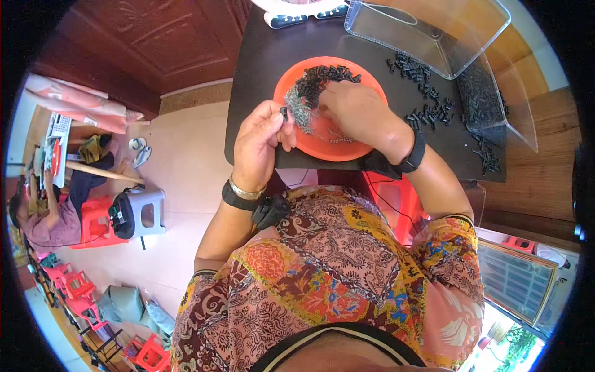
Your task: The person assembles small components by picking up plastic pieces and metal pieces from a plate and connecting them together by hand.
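An orange-red basin [336,152] sits on the dark table, holding a heap of small black tube-like pieces [322,80] and a pile of thin silvery metal parts [300,115], perhaps springs or pins. At the basin's left rim, my left hand [261,133] pinches one small black piece [284,113] between thumb and forefinger. My right hand [359,115] reaches over the basin with its fingers bent down among the metal parts. Its fingertips are partly hidden, so what they grip cannot be made out.
More black pieces [434,111] lie scattered on the table's right side. Clear plastic bins [403,37] stand behind and to the right, one with black pieces inside. A white object with shoe shapes [288,20] is at the back. Another person [52,223] sits far left, near stools.
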A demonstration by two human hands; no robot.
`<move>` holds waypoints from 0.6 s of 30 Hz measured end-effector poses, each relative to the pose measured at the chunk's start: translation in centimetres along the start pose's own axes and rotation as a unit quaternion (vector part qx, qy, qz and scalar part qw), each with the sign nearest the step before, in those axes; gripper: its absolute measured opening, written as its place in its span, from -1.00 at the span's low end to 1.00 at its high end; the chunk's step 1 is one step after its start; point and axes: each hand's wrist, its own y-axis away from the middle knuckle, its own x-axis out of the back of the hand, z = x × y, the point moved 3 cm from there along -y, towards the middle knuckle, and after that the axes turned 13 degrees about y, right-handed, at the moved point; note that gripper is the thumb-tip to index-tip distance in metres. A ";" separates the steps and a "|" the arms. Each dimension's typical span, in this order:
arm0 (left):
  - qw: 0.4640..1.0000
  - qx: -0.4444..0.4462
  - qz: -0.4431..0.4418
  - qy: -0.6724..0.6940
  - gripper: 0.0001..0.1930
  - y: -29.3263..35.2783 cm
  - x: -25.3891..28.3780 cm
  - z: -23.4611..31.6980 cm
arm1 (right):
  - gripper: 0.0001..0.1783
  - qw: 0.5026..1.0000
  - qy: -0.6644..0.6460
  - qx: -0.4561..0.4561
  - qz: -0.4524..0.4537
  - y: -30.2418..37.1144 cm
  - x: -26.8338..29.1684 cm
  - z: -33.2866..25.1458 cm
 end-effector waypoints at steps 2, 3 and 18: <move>1.000 0.000 0.003 0.018 -0.78 0.0 -0.1 0.0 | -0.87 1.000 -0.009 -0.014 -0.001 0.2 0.0 0.2; 1.000 0.001 0.002 0.017 -0.78 0.0 -0.1 0.0 | -0.86 1.000 -0.001 -0.013 0.006 0.2 -0.1 0.2; 1.000 -0.002 -0.008 -0.013 -0.77 0.0 -0.5 0.0 | -0.87 0.997 -0.053 -0.029 -0.042 -0.2 -0.5 0.2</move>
